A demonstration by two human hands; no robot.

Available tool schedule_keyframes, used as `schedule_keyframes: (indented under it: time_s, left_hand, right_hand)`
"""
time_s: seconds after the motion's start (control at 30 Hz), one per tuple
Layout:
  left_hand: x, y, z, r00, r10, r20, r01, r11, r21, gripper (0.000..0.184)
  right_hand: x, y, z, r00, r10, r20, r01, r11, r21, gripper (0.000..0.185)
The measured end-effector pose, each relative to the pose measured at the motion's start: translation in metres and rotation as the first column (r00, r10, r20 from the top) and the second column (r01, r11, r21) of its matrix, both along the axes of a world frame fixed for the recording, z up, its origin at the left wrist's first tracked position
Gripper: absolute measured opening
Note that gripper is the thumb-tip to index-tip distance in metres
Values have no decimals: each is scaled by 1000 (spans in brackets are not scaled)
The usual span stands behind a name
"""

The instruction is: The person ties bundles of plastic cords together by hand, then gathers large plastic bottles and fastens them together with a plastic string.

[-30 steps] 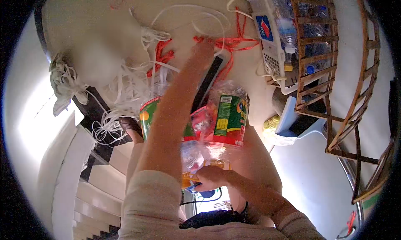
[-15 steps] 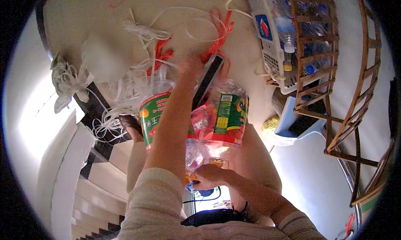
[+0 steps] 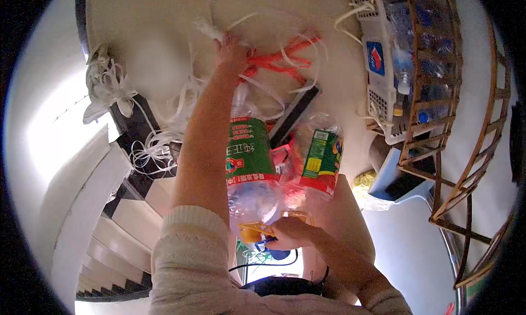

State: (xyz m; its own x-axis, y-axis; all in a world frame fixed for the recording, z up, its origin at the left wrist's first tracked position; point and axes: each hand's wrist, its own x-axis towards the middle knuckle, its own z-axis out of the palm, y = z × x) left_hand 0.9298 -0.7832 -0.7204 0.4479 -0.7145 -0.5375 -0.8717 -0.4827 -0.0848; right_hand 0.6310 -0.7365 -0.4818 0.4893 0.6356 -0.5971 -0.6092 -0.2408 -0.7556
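Note:
My left hand [image 3: 232,53] is out over the floor, fingers closed round string: a white bundle [image 3: 208,29] shows on one side, red string [image 3: 285,60] on the other. Near my body, my right hand [image 3: 291,233] grips the yellow-orange neck parts [image 3: 252,233] of the large clear bottles. One bottle with a green and red label [image 3: 249,150] lies beside my left forearm; another labelled bottle [image 3: 321,159] lies by my thigh. Between them are a pink-red item [image 3: 280,155] and a long dark bar [image 3: 293,118]. My right fingertips are partly hidden.
Loose white strapping [image 3: 156,150] lies tangled at the left, near steps [image 3: 123,222]. At the right stand a white crate [image 3: 378,90] of plastic bottles, a brown slatted rack [image 3: 433,101] and a blue object [image 3: 400,178] beside a yellow bundle [image 3: 364,182].
My left hand has moved away from my body and left, with red and white string trailing. The view has shifted; more of the left bottle's label shows. My right hand keeps its grip.

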Motion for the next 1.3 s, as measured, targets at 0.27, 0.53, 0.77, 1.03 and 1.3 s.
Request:
schedule_keyframes:
  time_s: [0.27, 0.53, 0.77, 1.03, 1.3]
  left_hand:
    - [37, 77, -35, 923, 156, -350, -28, 938, 346, 42]
    - [168, -5, -52, 952, 284, -117, -303, 807, -507, 33]
    - [199, -11, -121, 802, 575, -162, -590, 716, -373, 31]
    - [130, 39, -60, 926, 360, -111, -373, 834, -406, 18]
    - [75, 98, 57, 351, 389, -852, -934, 204, -292, 25]
  right_hand:
    - [-8, -13, -10, 998, 46, 39, -47, 999, 16, 41]
    - [31, -64, 6, 997, 72, 29, -69, 994, -80, 39]
    - [40, -64, 3, 983, 115, -142, -119, 993, -20, 32]
    - [31, -52, -7, 998, 52, 35, -51, 998, -31, 33]
    - [23, -44, -12, 995, -88, 53, 89, 996, -4, 36]
